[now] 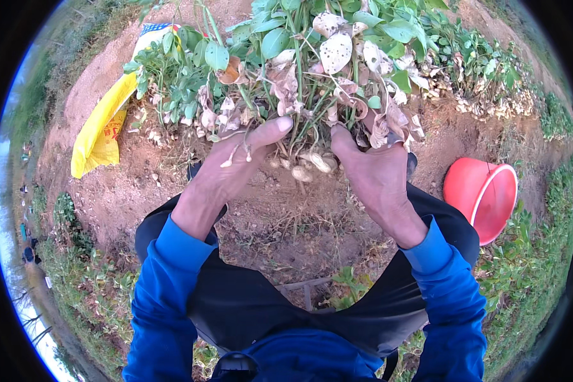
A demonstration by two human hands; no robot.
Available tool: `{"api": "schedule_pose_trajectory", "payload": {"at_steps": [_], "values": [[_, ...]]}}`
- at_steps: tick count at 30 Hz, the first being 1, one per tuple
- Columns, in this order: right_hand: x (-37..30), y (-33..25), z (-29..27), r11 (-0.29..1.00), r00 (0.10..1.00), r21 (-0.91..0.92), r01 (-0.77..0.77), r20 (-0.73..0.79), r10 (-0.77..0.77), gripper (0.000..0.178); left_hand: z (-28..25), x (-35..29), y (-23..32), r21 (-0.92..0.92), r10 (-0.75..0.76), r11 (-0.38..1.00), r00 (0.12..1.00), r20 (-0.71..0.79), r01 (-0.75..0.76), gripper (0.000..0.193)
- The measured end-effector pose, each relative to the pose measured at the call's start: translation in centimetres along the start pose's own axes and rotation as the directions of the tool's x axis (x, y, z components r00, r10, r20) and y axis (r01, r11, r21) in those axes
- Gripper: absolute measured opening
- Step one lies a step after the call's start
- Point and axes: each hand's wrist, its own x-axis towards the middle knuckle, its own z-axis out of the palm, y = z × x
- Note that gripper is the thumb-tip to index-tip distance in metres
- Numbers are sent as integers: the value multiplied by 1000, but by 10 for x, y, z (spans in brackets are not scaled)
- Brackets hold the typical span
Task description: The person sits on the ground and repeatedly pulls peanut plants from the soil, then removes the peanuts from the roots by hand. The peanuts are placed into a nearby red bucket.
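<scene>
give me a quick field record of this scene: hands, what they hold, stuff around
setting: outdoors, bare sandy soil with green weeds at the edges
left hand: grips the stems of an uprooted peanut plant
right hand: grips the same bunch from the other side
pods: pale, hanging at the roots between both hands
leaves: green mixed with dry brown ones
bucket: red, lying tipped on its side at the person's right
sack: yellow, on the ground to the left
clothing: blue sleeves, dark trousers
</scene>
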Motion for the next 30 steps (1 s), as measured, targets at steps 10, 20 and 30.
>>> {"api": "schedule_pose_trajectory", "payload": {"at_steps": [10, 20, 30], "values": [[-2, -16, 14, 806, 893, -392, 443, 273, -358, 31, 3, -17, -8, 243, 141, 963, 985, -99, -113, 75], [-14, -26, 26, 685, 740, -322, 653, 461, -489, 41, 8, -1, -22, -377, 35, 924, 994, -100, -71, 39], [-9, -33, -15, 931, 820, -50, 361, 494, -291, 78, -5, -1, -6, -496, 45, 861, 988, -147, -113, 23]]}}
